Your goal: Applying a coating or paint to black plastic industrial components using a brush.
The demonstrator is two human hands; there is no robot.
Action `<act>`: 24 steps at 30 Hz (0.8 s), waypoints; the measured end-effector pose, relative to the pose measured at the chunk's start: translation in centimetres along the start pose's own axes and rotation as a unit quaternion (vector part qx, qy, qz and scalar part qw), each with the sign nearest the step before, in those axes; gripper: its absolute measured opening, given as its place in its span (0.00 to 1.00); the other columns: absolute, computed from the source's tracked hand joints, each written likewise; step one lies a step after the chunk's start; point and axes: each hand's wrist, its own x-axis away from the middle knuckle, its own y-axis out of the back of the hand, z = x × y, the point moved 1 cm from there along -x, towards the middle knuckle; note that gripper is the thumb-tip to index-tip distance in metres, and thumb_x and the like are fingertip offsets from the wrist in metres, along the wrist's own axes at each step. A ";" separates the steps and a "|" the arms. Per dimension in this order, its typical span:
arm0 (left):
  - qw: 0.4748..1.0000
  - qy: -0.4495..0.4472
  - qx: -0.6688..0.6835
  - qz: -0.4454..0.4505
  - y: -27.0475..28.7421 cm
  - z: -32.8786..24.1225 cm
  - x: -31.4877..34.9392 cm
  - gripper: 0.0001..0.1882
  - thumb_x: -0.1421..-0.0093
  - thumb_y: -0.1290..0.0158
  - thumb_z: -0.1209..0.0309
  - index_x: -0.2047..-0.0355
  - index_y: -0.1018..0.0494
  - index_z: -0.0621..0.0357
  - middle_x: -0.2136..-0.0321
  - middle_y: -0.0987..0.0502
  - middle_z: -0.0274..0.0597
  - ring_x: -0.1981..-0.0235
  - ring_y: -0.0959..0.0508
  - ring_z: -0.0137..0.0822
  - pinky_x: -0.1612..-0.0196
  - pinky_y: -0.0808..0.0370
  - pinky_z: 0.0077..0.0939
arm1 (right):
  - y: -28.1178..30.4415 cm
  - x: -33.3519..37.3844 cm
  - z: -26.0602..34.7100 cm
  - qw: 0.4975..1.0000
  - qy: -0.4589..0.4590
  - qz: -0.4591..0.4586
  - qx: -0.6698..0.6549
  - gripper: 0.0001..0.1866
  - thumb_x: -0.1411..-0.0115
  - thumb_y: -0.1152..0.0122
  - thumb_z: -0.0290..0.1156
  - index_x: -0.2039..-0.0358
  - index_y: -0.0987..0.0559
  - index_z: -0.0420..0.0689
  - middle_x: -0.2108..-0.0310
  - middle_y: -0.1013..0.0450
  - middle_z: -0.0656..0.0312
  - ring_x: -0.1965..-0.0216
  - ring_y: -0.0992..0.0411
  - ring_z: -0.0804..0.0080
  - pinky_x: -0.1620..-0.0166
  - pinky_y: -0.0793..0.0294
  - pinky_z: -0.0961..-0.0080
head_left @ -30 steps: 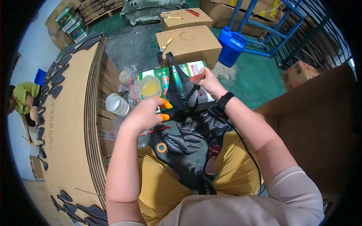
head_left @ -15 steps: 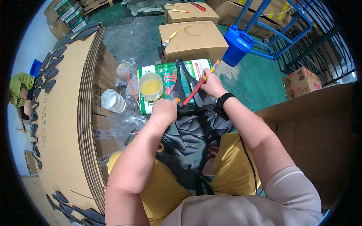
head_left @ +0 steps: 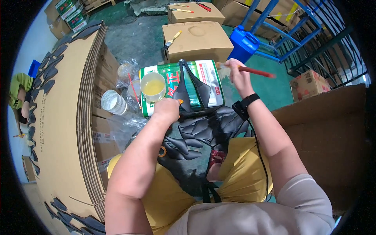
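In my right hand (head_left: 239, 74), closed, is a paintbrush (head_left: 256, 71) with a red handle; its bristles point left, beside the far right corner of a green-and-white printed box (head_left: 154, 68). On that box two long black leaf-shaped pieces (head_left: 200, 88) lie in a V, narrow ends together at the far side. Next to their near end, my left hand (head_left: 166, 111) is closed. A bit of orange shows at its thumb side, and what its fingers hold is hidden. A clear cup of yellowish liquid (head_left: 153, 87) stands on the box's left part, just beyond my left hand.
More black pieces (head_left: 211, 127) are heaped between my legs and the box, near an orange ring (head_left: 162, 151). A white tub (head_left: 114, 102) is at left, beside stacked cardboard (head_left: 64, 117). Ahead are cartons (head_left: 199, 39) and a blue jerrycan (head_left: 243, 44); another person (head_left: 20, 92) is far left.
My right hand has moved right and turned the brush, so its handle now points right instead of toward me. The far ends of the black pieces show more clearly. My left hand stays near the box.
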 end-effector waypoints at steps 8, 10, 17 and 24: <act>1.000 -0.008 -0.008 -0.006 0.4 -0.2 -0.1 0.12 0.47 0.51 0.71 0.61 0.24 0.53 0.63 0.22 0.44 0.58 0.23 0.44 0.57 0.26 0.35 | 0.3 4.3 1.1 0.987 -0.120 0.104 -0.035 0.09 0.41 0.49 0.31 0.67 0.23 0.39 0.80 0.30 0.66 0.80 0.33 0.83 0.77 0.35 0.84; 1.000 -0.007 -0.013 0.010 0.6 -0.5 -0.1 0.13 0.48 0.50 0.72 0.61 0.24 0.54 0.63 0.22 0.46 0.59 0.23 0.44 0.57 0.26 0.36 | -0.1 4.6 0.5 0.986 -0.107 0.123 -0.020 0.08 0.42 0.48 0.29 0.67 0.24 0.39 0.78 0.29 0.65 0.78 0.32 0.82 0.75 0.33 0.82; 1.000 0.001 -0.001 0.017 0.4 -0.1 0.0 0.14 0.49 0.50 0.73 0.61 0.25 0.55 0.63 0.22 0.48 0.59 0.23 0.45 0.57 0.26 0.37 | -0.5 7.4 -0.2 0.958 0.080 0.221 0.166 0.09 0.48 0.46 0.30 0.70 0.23 0.38 0.72 0.26 0.51 0.66 0.26 0.56 0.62 0.28 0.69; 0.999 -0.014 0.033 0.029 0.6 0.5 -0.4 0.17 0.49 0.52 0.77 0.57 0.26 0.54 0.62 0.23 0.50 0.57 0.24 0.46 0.56 0.27 0.38 | 1.6 7.8 0.3 0.931 0.043 0.330 0.148 0.09 0.53 0.47 0.30 0.77 0.25 0.37 0.76 0.27 0.54 0.72 0.28 0.62 0.66 0.30 0.71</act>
